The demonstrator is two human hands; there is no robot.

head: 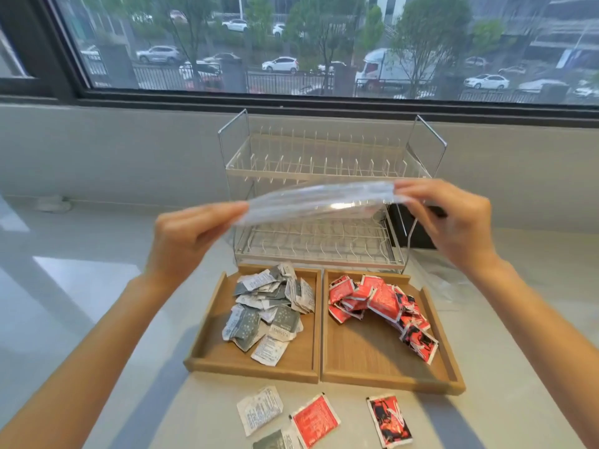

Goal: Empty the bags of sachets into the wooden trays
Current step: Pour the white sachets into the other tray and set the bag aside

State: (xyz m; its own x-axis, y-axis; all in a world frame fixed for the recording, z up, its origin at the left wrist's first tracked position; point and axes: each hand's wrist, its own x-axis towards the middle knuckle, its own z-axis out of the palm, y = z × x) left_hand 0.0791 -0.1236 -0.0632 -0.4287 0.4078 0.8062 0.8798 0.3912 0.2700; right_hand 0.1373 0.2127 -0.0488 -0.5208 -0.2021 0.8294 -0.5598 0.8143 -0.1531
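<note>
Bag (324, 199) is thin clear plastic, pretty shiny. Both trays (366, 354) are matt light wood with visible grain. Sachets (382, 301) look like crinkly printed foil or paper, can't tell which. Dish rack (324, 157) has glossy metal wire and clear plastic shelves. Worktop (81, 286) is smooth, pale, reflective.

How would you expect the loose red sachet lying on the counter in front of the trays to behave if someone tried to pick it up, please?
The red sachet looks small, thin and flat, so it is probably very light and slightly bendy. Lying flush on the smooth, glossy counter, it may slide rather than lift, so a fingernail under one edge would likely help. It should not roll.
</note>
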